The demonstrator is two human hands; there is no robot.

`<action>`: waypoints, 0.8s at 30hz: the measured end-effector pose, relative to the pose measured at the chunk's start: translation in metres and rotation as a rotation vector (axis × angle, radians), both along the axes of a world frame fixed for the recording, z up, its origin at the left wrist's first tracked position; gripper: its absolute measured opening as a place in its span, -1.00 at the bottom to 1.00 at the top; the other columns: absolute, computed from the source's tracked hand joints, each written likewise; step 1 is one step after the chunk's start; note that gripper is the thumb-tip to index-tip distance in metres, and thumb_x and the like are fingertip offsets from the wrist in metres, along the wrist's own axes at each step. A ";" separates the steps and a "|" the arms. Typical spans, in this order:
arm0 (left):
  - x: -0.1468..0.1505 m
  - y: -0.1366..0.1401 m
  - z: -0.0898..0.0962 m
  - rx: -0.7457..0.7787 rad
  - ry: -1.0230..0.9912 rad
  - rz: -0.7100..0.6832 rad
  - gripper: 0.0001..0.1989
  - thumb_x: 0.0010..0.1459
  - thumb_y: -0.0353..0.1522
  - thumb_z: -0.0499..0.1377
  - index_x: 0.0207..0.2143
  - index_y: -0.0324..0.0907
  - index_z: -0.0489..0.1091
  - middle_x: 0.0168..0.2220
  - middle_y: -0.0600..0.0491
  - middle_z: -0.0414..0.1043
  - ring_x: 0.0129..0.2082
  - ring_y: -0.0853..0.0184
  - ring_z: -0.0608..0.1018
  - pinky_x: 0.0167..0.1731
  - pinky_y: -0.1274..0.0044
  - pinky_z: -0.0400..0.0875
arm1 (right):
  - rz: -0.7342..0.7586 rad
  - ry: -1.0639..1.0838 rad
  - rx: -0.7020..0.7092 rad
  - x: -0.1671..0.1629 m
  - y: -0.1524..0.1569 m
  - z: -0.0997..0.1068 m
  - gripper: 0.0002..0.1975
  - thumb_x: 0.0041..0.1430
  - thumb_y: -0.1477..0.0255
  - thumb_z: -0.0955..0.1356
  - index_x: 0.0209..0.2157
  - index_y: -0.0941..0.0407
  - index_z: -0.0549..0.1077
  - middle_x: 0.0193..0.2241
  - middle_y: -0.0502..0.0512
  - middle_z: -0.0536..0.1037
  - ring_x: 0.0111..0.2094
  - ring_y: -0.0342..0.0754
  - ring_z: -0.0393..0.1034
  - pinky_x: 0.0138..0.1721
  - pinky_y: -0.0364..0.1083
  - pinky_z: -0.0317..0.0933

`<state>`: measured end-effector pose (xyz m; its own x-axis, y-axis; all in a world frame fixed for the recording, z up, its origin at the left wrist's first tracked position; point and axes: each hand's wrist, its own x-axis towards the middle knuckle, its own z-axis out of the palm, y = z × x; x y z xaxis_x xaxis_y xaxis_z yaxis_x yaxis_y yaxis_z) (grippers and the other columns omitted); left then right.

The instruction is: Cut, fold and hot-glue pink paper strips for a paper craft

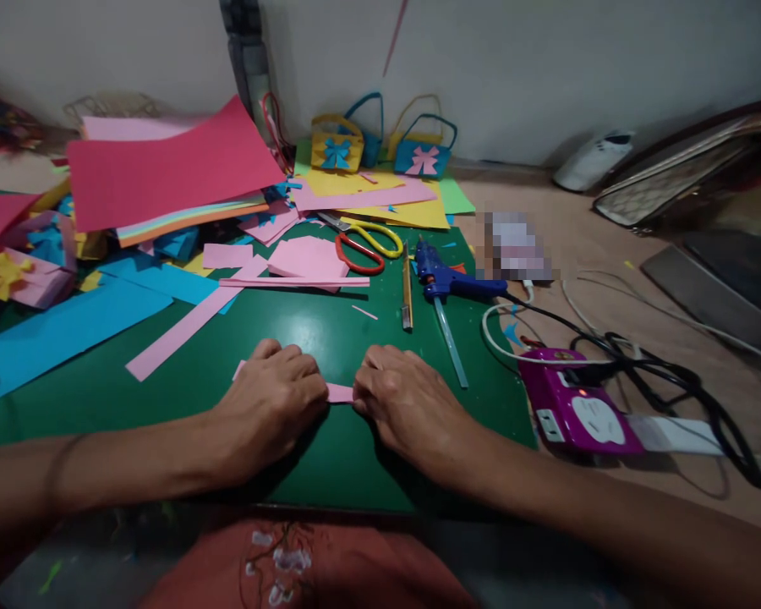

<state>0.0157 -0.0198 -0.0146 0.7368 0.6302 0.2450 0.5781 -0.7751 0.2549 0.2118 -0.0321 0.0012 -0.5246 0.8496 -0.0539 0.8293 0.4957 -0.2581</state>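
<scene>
We locate the blue paper sheet [57,334] far to the left of our fingers, flat on the green cutting mat [304,338]. A long pink strip [187,326] lies diagonally just above and left of the left hand. A stack of coloured sheets [165,182], topped in red, sits well beyond it.

Our left hand [270,406] rests palm down on the surface, fingers curled and pressing onto the small pink paper piece [338,392]. A corner of this piece shows at the left of the knuckles, and its midsection shows in the narrow gap between both hands.

Our right hand [412,406] rests opposite, palm down, fingers curled and pressing the other end of the same piece. The two sets of fingertips nearly meet.

Straight ahead of the fingers lie folded pink paper [308,258] and scissors [368,245] with red and yellow handles. A craft knife [407,288] lies ahead of the right hand, with a blue glue gun [447,279] just to its right. Farther right, off the mat, we find a purple power strip [577,410] with black and white cables [640,364].
</scene>
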 end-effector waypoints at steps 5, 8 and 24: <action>-0.032 0.003 -0.001 -0.005 0.010 -0.002 -0.72 0.30 -0.42 -0.05 -0.44 -0.20 0.36 -0.45 0.06 0.37 -0.43 0.35 0.33 -0.37 0.45 0.05 | -0.007 -0.001 -0.057 0.001 0.002 0.005 -0.85 0.09 0.61 0.29 -0.52 0.15 0.38 -0.48 0.01 0.31 -0.41 -0.11 0.11 -0.39 -0.10 -0.11; -0.044 0.009 -0.003 0.011 0.003 -0.020 -0.79 0.29 -0.39 0.00 -0.35 -0.17 0.39 -0.40 0.07 0.38 -0.40 0.34 0.33 -0.36 0.45 0.07 | -0.013 -0.003 -0.087 0.000 0.005 0.008 -0.83 0.08 0.61 0.28 -0.54 0.15 0.39 -0.49 0.02 0.32 -0.43 -0.12 0.12 -0.39 -0.10 -0.09; -0.046 0.012 -0.011 0.004 -0.076 -0.042 -0.77 0.28 -0.45 -0.02 -0.41 -0.18 0.37 -0.44 0.08 0.40 -0.43 0.37 0.30 -0.36 0.43 0.07 | -0.030 0.057 -0.089 -0.009 0.006 0.011 -0.83 0.15 0.56 0.29 -0.50 0.14 0.42 -0.44 0.05 0.38 -0.38 -0.10 0.20 -0.32 -0.08 -0.03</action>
